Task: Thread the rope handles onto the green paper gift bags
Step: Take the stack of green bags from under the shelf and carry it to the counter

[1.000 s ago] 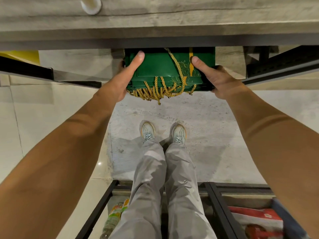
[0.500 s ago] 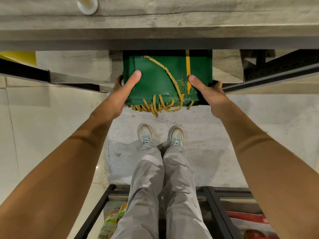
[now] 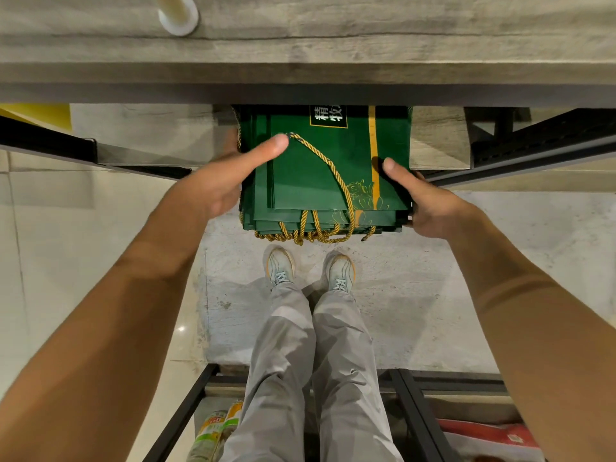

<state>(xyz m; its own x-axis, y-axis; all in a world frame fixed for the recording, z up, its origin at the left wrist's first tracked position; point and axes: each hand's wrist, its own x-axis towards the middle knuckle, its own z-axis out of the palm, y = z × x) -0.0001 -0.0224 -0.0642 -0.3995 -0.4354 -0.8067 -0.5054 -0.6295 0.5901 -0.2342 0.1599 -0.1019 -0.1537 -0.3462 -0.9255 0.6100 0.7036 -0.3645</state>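
A flat stack of green paper gift bags (image 3: pixel 310 181) with a gold stripe is held in the air just below the wooden table's edge. Gold rope handles (image 3: pixel 320 233) hang in loops from the stack's near edge, and one rope runs across the top bag. My left hand (image 3: pixel 220 185) grips the stack's left side, thumb lying on top and fingers hidden underneath. My right hand (image 3: pixel 423 201) grips the right side the same way, thumb on the top bag.
The grey wooden table (image 3: pixel 306 48) fills the top, with a white roll core (image 3: pixel 178 16) on it. Black metal frame bars (image 3: pixel 500 155) run under it. My legs and shoes (image 3: pixel 313 271) stand on the concrete floor. A lower shelf holds bottles (image 3: pixel 216 428) and a red package (image 3: pixel 483 438).
Both hands have drawn the stack of bags out from under the table toward me, so more of the top bag and its printed label shows.
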